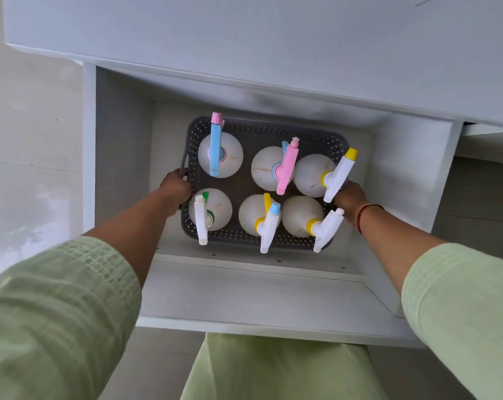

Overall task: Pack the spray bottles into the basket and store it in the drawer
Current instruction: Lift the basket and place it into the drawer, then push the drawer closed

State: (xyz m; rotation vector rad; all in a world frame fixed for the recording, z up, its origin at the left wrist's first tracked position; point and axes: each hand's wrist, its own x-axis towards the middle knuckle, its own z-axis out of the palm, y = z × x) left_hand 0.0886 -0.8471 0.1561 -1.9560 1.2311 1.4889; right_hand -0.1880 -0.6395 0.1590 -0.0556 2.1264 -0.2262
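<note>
- White cabinet panels fill the view, and below me the drawer [120, 157] stands pulled out with a pale countertop [244, 39] overhanging its far end.
- My left hand [174, 192] is closed around the left handle of the grey basket [253, 134]; my right hand [349, 199] is wrapped on the right rim, partly hidden behind a sprayer head.
- All six spray bottles [220, 155] stand upright in the basket, three in each row, so I judge the packing done.
- I cannot tell whether the basket rests on the drawer floor or hangs just above it.
- Next I'd settle it flat, let go of both sides, draw my arms clear and push the drawer shut.
- Tall trigger heads are the worry: the pink-tipped one at the back sits nearest the countertop edge and could catch on closing.
- My green sleeves [57, 307] hang over the drawer front [259, 321].
</note>
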